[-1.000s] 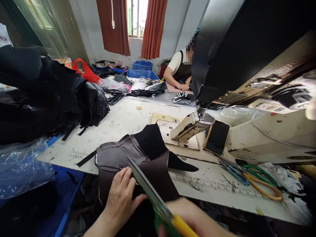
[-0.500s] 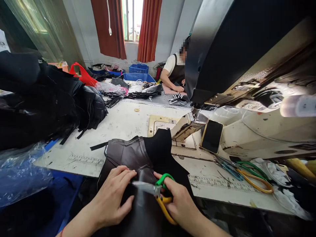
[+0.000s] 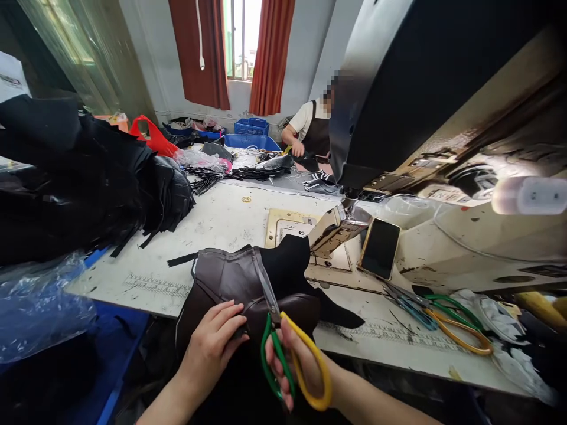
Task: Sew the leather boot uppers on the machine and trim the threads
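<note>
Dark brown leather pieces (image 3: 234, 276) with black lining (image 3: 286, 257) lie over the front edge of the sewing table. My left hand (image 3: 215, 342) grips the near part of the leather, fingers on top and thumb curled beneath. In my right hand (image 3: 295, 360) is a pair of scissors (image 3: 274, 310), with one green and one yellow handle. Their blades point up and away, over the leather along a seam, and look nearly closed. A narrow black strip (image 3: 182, 260) sticks out from the leather's left side.
A sewing machine (image 3: 390, 88) looms at the right, its arm (image 3: 334, 230) beside a phone (image 3: 380, 248). More scissors (image 3: 460, 330) lie on the right. Black pieces (image 3: 88, 177) are heaped at the left. Across the table a co-worker (image 3: 310, 127) handles dark material.
The scissors have swung from pointing left to pointing up and away, their handles now spread in my right hand. The leather's right side has folded over. The co-worker's hand has lifted dark material.
</note>
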The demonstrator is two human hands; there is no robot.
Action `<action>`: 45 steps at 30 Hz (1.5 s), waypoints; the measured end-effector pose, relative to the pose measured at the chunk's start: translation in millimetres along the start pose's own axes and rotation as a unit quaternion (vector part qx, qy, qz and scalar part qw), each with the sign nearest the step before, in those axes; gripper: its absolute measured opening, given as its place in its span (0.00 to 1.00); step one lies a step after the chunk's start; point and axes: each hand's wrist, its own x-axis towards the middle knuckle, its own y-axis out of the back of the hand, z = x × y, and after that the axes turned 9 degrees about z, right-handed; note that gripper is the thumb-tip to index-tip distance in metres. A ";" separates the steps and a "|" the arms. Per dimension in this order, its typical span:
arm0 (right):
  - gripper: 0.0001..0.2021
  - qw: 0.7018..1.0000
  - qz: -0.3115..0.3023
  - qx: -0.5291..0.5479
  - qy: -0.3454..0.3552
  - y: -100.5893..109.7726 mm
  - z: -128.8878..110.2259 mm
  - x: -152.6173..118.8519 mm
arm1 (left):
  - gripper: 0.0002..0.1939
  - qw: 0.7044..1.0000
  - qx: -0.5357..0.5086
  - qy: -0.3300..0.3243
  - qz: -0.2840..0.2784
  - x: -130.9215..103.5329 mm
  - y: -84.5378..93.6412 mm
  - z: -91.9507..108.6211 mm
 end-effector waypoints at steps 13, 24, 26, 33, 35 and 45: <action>0.45 0.925 -0.059 -0.238 -0.291 34.8 -27.4 -29.6 | 0.19 0.999 0.034 -0.018 0.018 -15.4 0.4 9.7; 0.49 0.912 -0.059 -0.223 -0.340 34.4 -29.0 -29.5 | 0.17 0.997 0.073 -0.026 0.028 -18.4 -3.7 14.2; 0.47 0.922 -0.064 -0.202 -0.324 35.5 -26.0 -29.7 | 0.16 0.996 0.079 -0.028 0.030 -17.4 -3.8 15.8; 0.41 0.963 -0.058 -0.174 -0.196 33.5 0.4 -31.6 | 0.16 0.994 0.095 -0.026 0.044 -15.1 -3.4 22.8; 0.40 0.977 -0.043 -0.167 -0.124 30.3 7.4 -34.3 | 0.17 0.994 0.096 -0.021 0.043 -15.0 -4.1 23.7; 0.36 0.976 -0.010 -0.199 -0.089 20.7 3.7 -36.5 | 0.19 0.997 0.065 0.018 0.043 -14.2 -4.8 27.8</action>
